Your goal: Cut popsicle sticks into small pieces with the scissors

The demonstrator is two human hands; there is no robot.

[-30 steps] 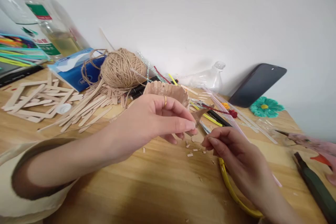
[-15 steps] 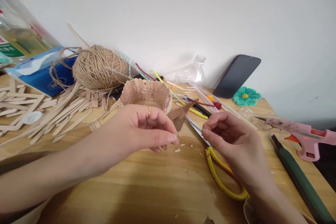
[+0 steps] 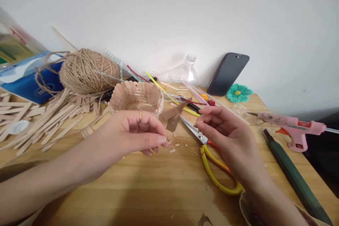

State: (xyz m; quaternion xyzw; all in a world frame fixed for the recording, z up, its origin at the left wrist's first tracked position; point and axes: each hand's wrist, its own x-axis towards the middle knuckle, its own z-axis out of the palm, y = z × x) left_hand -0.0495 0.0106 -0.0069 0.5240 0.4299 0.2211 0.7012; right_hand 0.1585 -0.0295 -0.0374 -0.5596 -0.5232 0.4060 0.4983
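My left hand (image 3: 140, 132) is held over the table with thumb and forefinger pinched together. A tiny brownish bit shows at their tips, too small to name. Facing it, my right hand (image 3: 227, 137) has curled fingers, with the thumb tip a little apart from the forefinger; I see nothing held there. Just behind my left hand stands a basket of craft sticks (image 3: 119, 95) around a clear plastic inside. Yellow-handled scissors (image 3: 203, 159) lie under my right hand, partly hidden. Brown paper scraps (image 3: 173, 120) lie between the basket and the blades.
A twine ball (image 3: 88, 70), loose craft sticks (image 3: 60, 116) and a blue tissue pack (image 3: 31, 81) are at left. Behind are a cut bottle top (image 3: 186, 70) and a phone (image 3: 229, 74). At right lie a green flower (image 3: 239, 93), a pink glue gun (image 3: 293, 127) and a dark green tool (image 3: 293, 173).
The view has turned slightly right, so the table things sit further left. My right thumb and forefinger have parted a little. My left hand keeps its pinch.
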